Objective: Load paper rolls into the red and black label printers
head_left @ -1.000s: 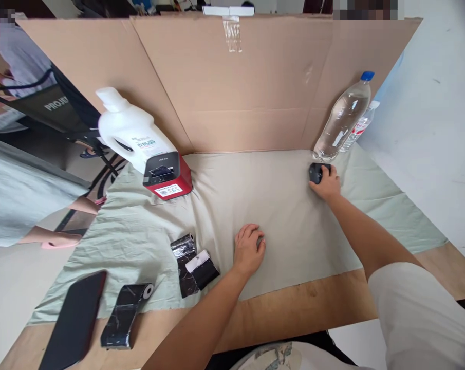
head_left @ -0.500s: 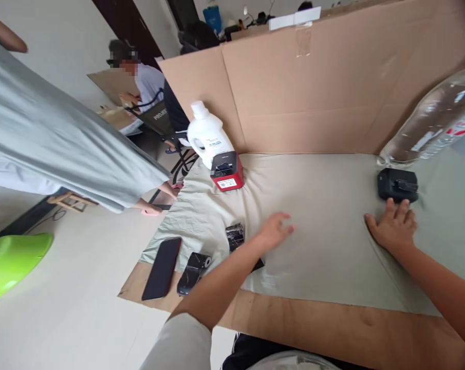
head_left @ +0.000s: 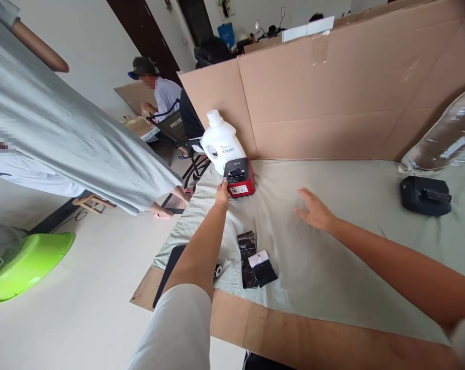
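Note:
My left hand [head_left: 222, 193] reaches to the red and black label printer [head_left: 238, 178] and touches its left front corner. My right hand [head_left: 312, 209] hovers open over the pale green cloth [head_left: 348, 241], holding nothing, to the right of the printer. A black device [head_left: 425, 195] lies on the cloth at the far right, apart from both hands. Two black marbled paper rolls [head_left: 254, 260] lie near the cloth's front edge, below my left forearm.
A white detergent jug [head_left: 218, 142] stands behind the printer. A clear bottle [head_left: 444, 139] lies at the right against the cardboard wall [head_left: 332, 97]. A dark phone [head_left: 169, 267] lies partly hidden by my arm. A person in grey stands at the left; another sits behind. Green basin [head_left: 28, 264] on the floor.
My left hand moved from the middle of the cloth to the printer. My right hand left the black device and swung left over the cloth. The view turned left.

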`<action>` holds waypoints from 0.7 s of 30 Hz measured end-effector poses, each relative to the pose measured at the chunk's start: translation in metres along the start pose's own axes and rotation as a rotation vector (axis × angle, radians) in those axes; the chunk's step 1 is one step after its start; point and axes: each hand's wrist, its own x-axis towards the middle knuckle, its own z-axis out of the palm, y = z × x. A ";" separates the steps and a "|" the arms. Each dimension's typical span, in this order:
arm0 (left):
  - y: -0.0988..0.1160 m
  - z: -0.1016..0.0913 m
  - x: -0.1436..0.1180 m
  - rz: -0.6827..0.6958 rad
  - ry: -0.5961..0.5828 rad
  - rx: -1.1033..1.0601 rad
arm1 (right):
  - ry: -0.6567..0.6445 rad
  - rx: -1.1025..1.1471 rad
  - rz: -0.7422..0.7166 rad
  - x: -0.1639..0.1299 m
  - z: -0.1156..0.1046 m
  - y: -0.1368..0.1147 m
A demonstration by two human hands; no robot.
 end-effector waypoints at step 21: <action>-0.026 0.012 -0.134 0.150 -0.396 -0.142 | -0.133 0.761 0.048 -0.005 0.038 -0.074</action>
